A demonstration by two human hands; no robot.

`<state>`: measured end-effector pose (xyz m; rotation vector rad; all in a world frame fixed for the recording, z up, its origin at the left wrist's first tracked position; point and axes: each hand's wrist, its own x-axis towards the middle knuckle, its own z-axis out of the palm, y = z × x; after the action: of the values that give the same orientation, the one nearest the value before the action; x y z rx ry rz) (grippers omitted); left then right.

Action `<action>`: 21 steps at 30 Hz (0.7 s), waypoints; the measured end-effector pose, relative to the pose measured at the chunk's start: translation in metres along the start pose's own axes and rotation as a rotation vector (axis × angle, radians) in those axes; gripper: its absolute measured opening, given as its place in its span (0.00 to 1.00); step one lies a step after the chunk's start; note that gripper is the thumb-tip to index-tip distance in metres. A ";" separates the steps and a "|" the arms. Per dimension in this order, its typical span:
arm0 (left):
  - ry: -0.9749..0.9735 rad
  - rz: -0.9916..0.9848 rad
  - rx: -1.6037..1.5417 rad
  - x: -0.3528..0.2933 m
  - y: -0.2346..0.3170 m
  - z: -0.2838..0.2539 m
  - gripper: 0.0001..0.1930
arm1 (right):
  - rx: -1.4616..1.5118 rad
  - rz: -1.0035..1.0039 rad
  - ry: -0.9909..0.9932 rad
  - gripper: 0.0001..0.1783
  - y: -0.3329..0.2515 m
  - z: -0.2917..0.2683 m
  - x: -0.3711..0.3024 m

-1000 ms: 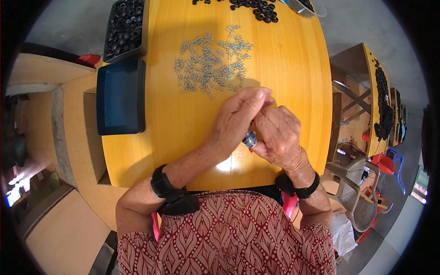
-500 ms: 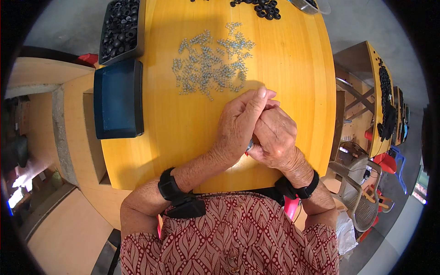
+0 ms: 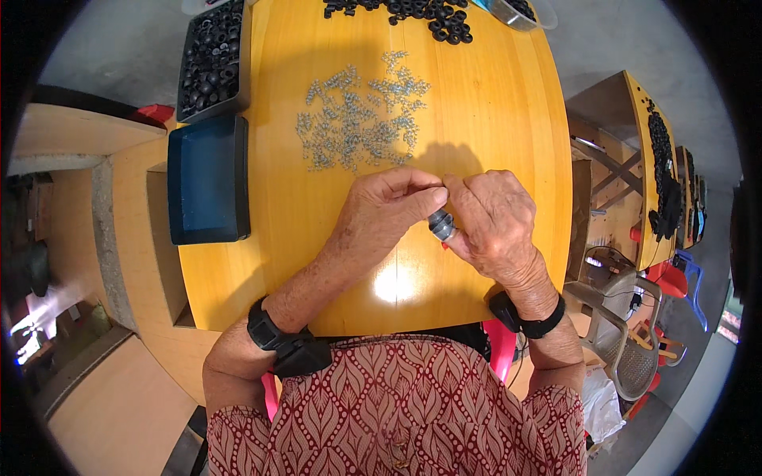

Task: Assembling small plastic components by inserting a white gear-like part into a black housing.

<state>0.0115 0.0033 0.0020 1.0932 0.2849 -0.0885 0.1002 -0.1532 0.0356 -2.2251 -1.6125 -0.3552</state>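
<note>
My right hand (image 3: 496,218) is closed around a small dark grey cylindrical piece (image 3: 441,225) with a paler ring, its kind unclear. A bit of red shows at its lower end, by the thumb. From the other side my left hand (image 3: 389,202) pinches with thumb and forefinger at the piece's upper end. What lies between those fingertips is mostly hidden; a dark speck shows there. Both hands are above the yellow table (image 3: 333,270), just nearer to me than a loose spread of small silvery metal parts (image 3: 357,119), which look like springs.
At the left edge stand an empty dark blue tray (image 3: 208,232) and, behind it, a grey bin (image 3: 243,87) full of black round parts. Black rings (image 3: 450,28) lie at the far edge beside a clear bowl (image 3: 516,17). A grey chair (image 3: 627,349) is at right.
My hands, pressed together before with the left over the right, have drawn partly apart. The grey cylindrical piece between them now shows more. The view has tilted slightly toward the table's far edge.
</note>
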 end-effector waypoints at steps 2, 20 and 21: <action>0.004 0.008 -0.010 0.000 -0.001 0.000 0.08 | 0.003 0.008 -0.019 0.19 0.000 0.001 0.001; 0.109 0.222 -0.046 0.007 0.006 0.019 0.16 | 0.151 -0.092 0.003 0.12 -0.003 0.012 0.013; 0.091 0.211 -0.049 0.009 0.006 0.021 0.17 | 0.181 -0.101 0.032 0.13 -0.006 0.013 0.015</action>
<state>0.0250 -0.0117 0.0137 1.0742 0.2501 0.1556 0.0995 -0.1326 0.0308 -2.0006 -1.6735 -0.2588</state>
